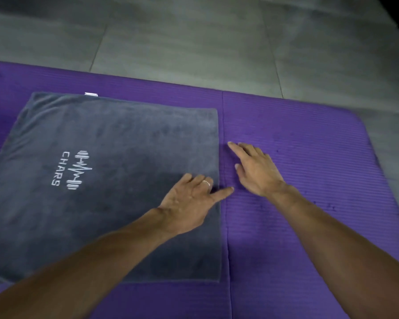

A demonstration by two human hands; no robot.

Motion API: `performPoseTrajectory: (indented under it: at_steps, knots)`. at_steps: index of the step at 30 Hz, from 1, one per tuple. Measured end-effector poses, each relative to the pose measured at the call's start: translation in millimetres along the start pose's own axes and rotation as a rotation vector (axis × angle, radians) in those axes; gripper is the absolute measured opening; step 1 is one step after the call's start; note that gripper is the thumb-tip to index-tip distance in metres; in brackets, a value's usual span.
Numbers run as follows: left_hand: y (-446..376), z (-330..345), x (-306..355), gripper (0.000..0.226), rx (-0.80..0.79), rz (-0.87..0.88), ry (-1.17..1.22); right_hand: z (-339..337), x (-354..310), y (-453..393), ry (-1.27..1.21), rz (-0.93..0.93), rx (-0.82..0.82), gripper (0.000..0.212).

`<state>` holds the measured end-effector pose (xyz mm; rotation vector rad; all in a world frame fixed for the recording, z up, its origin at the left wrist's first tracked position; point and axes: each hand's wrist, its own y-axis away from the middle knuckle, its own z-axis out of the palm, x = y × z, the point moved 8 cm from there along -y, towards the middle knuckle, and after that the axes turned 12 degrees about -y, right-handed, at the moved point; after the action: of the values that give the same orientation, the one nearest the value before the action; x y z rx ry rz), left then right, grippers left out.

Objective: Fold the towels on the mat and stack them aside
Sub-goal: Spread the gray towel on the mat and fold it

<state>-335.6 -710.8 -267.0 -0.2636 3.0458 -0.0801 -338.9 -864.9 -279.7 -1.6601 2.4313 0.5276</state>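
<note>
A dark grey towel (106, 180) with a white barbell logo and the lettering CHARS (70, 169) is lying flat over the left half of the purple exercise mat (309, 157), its right edge running just beside the seam down the mat's middle; a small white tag (91, 94) is peeking out at its far edge. The left hand (191, 201) is resting palm down on the towel near that right edge, fingers spread and relaxed, gripping nothing, with a ring showing on one finger and the forefinger reaching past the hem onto the mat. Just to its right, the right hand (256, 171) is lying flat on the bare mat, fingers straight and apart, its grip likewise holding nothing. Beyond the mat, grey floor tiles (194, 42) are showing. The towel looks already doubled over, so the step in hand seems to be smoothing it before the next fold. To do that well, the palms should be sweeping outward to press out ripples, then both hands should be pinching the right-hand corners together and carrying them across evenly, so the edges are meeting square.
</note>
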Motion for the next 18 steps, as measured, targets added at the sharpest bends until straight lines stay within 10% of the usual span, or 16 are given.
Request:
performPoseTrajectory:
  at_steps: [5,11,18]
  knots:
    - [-6.2,11.0,-5.8,0.043,-0.13,-0.022,0.139,-3.3,-11.1,-35.3,-0.129,-0.043,-0.03,0.065]
    - [30.2,14.5,-62.1,0.036,-0.043,-0.733,0.821,2.2,-17.9,-42.2,-0.236,-0.062,0.015,0.073]
    - [65.6,19.6,-69.1,0.041,-0.188,-0.934,0.914,-1.0,-50.3,-64.6,-0.217,-0.06,0.05,0.018]
